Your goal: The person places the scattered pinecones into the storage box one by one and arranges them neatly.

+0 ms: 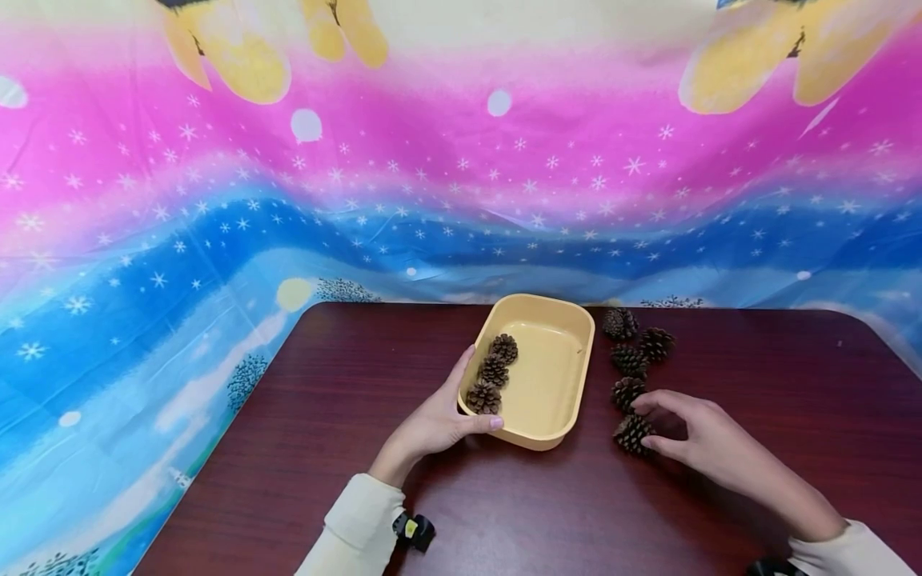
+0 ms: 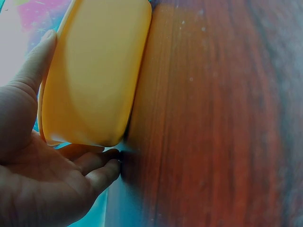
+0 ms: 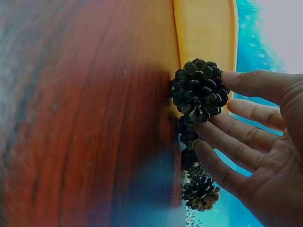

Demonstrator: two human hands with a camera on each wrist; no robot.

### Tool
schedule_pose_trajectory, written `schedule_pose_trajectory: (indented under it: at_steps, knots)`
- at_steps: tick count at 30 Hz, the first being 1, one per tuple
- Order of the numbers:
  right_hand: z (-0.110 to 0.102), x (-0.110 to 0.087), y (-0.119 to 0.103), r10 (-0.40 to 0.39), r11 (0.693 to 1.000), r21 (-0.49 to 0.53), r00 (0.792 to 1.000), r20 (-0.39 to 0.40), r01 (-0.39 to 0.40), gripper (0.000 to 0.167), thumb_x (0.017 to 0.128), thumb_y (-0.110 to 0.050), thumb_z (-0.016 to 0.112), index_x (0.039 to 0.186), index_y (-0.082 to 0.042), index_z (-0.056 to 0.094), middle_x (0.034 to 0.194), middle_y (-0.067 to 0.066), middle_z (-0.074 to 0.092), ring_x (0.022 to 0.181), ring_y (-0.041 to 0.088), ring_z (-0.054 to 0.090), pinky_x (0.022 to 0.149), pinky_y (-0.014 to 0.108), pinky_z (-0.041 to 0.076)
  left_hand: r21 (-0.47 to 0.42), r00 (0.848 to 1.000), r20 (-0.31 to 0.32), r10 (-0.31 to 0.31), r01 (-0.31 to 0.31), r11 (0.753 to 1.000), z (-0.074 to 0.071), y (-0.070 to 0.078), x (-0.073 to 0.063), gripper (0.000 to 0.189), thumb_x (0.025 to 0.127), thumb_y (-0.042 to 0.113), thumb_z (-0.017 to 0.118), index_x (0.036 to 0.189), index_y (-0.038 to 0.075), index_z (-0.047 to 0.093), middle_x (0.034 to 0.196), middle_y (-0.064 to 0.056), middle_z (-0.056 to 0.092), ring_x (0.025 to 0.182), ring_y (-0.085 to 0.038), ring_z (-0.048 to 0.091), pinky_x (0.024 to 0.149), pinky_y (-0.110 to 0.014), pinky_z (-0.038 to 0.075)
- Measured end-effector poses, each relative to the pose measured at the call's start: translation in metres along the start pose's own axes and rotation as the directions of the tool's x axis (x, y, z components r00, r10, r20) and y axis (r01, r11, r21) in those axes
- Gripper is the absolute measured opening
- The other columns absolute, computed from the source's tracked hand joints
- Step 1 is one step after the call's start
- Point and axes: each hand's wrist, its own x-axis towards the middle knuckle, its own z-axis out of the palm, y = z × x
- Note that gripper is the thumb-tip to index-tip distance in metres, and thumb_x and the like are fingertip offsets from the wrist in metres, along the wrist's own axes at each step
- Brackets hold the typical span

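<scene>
My left hand holds the near left corner of a yellow rectangular tub, thumb over the front rim and fingers along the outer left wall. In the left wrist view, the tub's outer wall fills the space beside the thumb. Three brown pine cones lie in a row along the tub's left inside. Right of the tub, my right hand pinches the nearest pine cone between thumb and fingers; the right wrist view has this cone against the thumb tip, with the fingers beside it.
Several more pine cones stretch away from the right hand toward the table's back edge. The dark red-brown table carries everything. Behind it hangs a pink and blue snowflake-patterned cloth, which also runs down the left side.
</scene>
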Motion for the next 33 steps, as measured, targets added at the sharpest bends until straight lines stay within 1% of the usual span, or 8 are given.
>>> schedule_pose_trajectory:
  at_steps: [6, 13, 16, 22, 24, 27, 33]
  knots:
    - [0.0018, -0.0007, 0.0006, -0.007, 1.000, -0.008, 1.000, -0.005, 0.007, 0.039, 0.080, -0.013, 0.090, 0.116, -0.014, 0.074, 0.110, -0.004, 0.076, 0.099, 0.003, 0.067, 0.081, 0.031, 0.059, 0.003, 1.000, 0.005, 0.004, -0.004, 1.000, -0.0002, 0.0010, 0.0006, 0.118, 0.086, 0.038, 0.087, 0.170, 0.035, 0.003, 0.175, -0.010, 0.021, 0.157, -0.032, 0.029, 0.128, -0.056, 0.025]
    - [0.0032, -0.0009, 0.0003, -0.026, 0.999, -0.036, 1.000, -0.006, 0.025, 0.040, 0.080, -0.013, 0.090, 0.116, -0.013, 0.074, 0.113, -0.002, 0.076, 0.103, 0.009, 0.068, 0.084, 0.032, 0.059, 0.004, 1.000, 0.004, 0.000, 0.000, 1.000, -0.0008, 0.0015, 0.0000, 0.118, 0.086, 0.039, 0.087, 0.169, 0.036, 0.003, 0.175, -0.009, 0.021, 0.156, -0.033, 0.029, 0.128, -0.057, 0.025]
    - [0.0039, -0.0006, 0.0004, -0.028, 0.999, -0.041, 1.000, -0.009, 0.028, 0.041, 0.079, -0.013, 0.091, 0.116, -0.014, 0.074, 0.114, -0.003, 0.076, 0.105, 0.011, 0.069, 0.086, 0.029, 0.058, 0.005, 1.000, 0.003, -0.002, 0.002, 1.000, -0.0010, 0.0012, -0.0002, 0.118, 0.086, 0.039, 0.087, 0.169, 0.037, 0.003, 0.175, -0.009, 0.021, 0.156, -0.033, 0.029, 0.128, -0.057, 0.024]
    - [0.0065, -0.0013, 0.0004, -0.045, 0.998, -0.038, 0.999, -0.019, 0.044, 0.042, 0.077, -0.012, 0.092, 0.115, -0.015, 0.074, 0.113, -0.003, 0.076, 0.106, 0.010, 0.068, 0.087, 0.018, 0.054, 0.008, 1.000, 0.002, -0.003, 0.003, 1.000, -0.0010, 0.0005, -0.0004, 0.118, 0.086, 0.041, 0.087, 0.169, 0.038, 0.002, 0.175, -0.009, 0.021, 0.156, -0.033, 0.030, 0.128, -0.057, 0.025]
    - [0.0077, -0.0019, -0.0001, -0.050, 0.998, -0.041, 0.999, -0.021, 0.049, 0.043, 0.076, -0.012, 0.092, 0.115, -0.015, 0.074, 0.113, -0.004, 0.076, 0.105, 0.010, 0.069, 0.087, 0.017, 0.053, 0.010, 1.000, 0.001, -0.005, 0.005, 1.000, -0.0008, 0.0003, -0.0006, 0.118, 0.086, 0.041, 0.087, 0.169, 0.038, 0.002, 0.175, -0.009, 0.021, 0.156, -0.034, 0.030, 0.128, -0.057, 0.025]
    - [0.0092, -0.0025, -0.0008, -0.044, 0.998, -0.039, 0.999, -0.007, 0.043, 0.043, 0.077, -0.012, 0.092, 0.116, -0.016, 0.074, 0.114, -0.003, 0.076, 0.106, 0.013, 0.069, 0.087, 0.023, 0.056, 0.014, 1.000, 0.001, -0.008, 0.008, 1.000, -0.0008, 0.0001, -0.0006, 0.118, 0.086, 0.042, 0.087, 0.169, 0.039, 0.002, 0.175, -0.009, 0.022, 0.156, -0.034, 0.030, 0.128, -0.058, 0.025]
    - [0.0093, -0.0019, -0.0023, 0.014, 0.999, -0.037, 0.998, 0.069, -0.012, 0.044, 0.080, -0.015, 0.091, 0.120, -0.017, 0.073, 0.120, -0.002, 0.075, 0.114, 0.023, 0.068, 0.092, 0.041, 0.059, 0.015, 1.000, -0.001, -0.007, 0.007, 1.000, -0.0009, 0.0001, -0.0006, 0.119, 0.086, 0.043, 0.087, 0.169, 0.039, 0.002, 0.175, -0.009, 0.022, 0.155, -0.034, 0.031, 0.127, -0.058, 0.026]
